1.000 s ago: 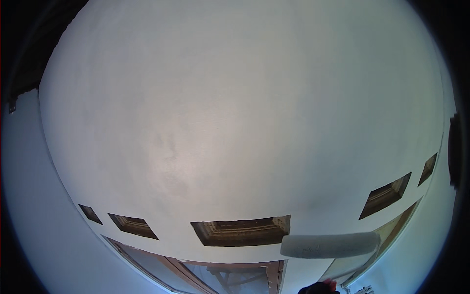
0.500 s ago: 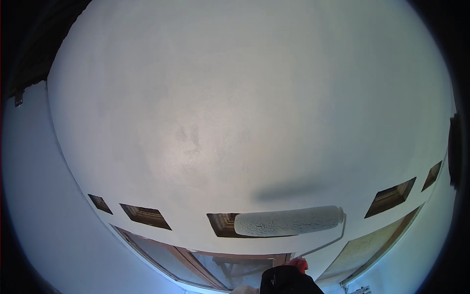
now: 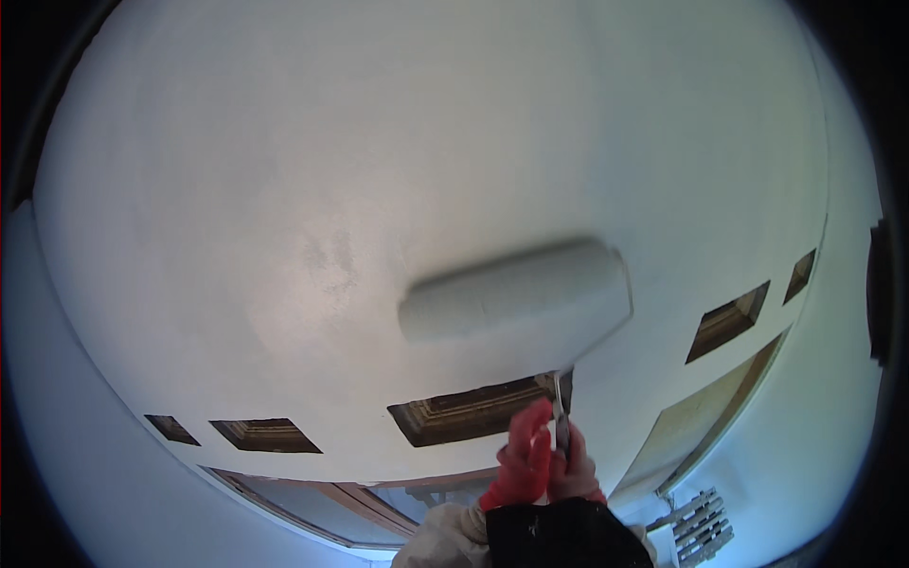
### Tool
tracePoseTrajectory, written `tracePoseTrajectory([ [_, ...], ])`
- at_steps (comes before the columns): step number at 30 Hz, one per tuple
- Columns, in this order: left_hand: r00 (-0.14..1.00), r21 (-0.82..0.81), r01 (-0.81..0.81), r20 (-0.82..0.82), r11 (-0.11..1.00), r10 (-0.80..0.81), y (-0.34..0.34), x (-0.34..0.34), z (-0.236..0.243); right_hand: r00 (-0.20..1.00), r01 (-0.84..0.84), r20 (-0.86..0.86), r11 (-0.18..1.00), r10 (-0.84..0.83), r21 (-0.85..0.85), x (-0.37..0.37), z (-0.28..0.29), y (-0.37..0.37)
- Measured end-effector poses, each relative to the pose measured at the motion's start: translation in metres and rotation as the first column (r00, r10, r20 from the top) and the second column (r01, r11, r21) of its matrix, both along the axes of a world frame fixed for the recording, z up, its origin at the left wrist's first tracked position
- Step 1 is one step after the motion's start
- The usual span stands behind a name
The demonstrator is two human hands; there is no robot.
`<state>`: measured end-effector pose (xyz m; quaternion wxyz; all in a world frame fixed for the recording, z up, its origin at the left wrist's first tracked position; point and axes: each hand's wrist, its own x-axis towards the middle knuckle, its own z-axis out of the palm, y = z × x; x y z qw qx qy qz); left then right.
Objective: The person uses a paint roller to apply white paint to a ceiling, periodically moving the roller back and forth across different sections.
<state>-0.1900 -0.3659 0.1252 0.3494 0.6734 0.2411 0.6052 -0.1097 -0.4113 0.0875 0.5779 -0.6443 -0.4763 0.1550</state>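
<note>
A paint roller (image 3: 516,293) with a wide, pale sleeve lies against or just off the white wall (image 3: 454,142). Its wire frame bends down on the right to a handle (image 3: 561,426). My right hand (image 3: 574,466), in a red glove with bare-looking fingers, is closed round that handle. On the handle's left side, my left hand (image 3: 523,462), also in a red glove, is closed against it; its palm side is partly hidden. A black sleeve (image 3: 563,535) and a whitish sleeve (image 3: 445,537) come in from below.
A recessed opening (image 3: 473,407) sits in the wall under the roller, with smaller ones to the left (image 3: 267,435) and right (image 3: 729,322). Brown-framed glazing (image 3: 350,511) is below. Wooden slats (image 3: 703,528) stand at lower right, beside a beige panel (image 3: 696,426).
The roller has moved up and to the left, off the middle opening, which now shows fully. Both gloved hands have risen into view with the handle. The view has tilted somewhat.
</note>
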Motion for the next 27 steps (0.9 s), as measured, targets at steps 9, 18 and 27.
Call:
tracePoseTrajectory([
  [9, 0.929, -0.268, 0.209, -0.246, 0.94, -0.277, -0.027, -0.042, -0.058, 0.996, 0.088, 0.0, 0.995, -0.088, -0.038, -0.03, -0.102, -0.026],
  [18, 0.969, -0.143, 0.133, -0.189, 0.981, -0.159, -0.056, -0.057, -0.018, 0.994, -0.071, -0.088, 0.996, 0.066, -0.062, -0.018, 0.016, -0.002],
  [27, 0.985, -0.291, 0.127, -0.078, 0.948, -0.155, -0.096, -0.054, -0.053, 0.941, 0.1, -0.292, 0.966, -0.17, -0.24, -0.006, -0.176, -0.077],
])
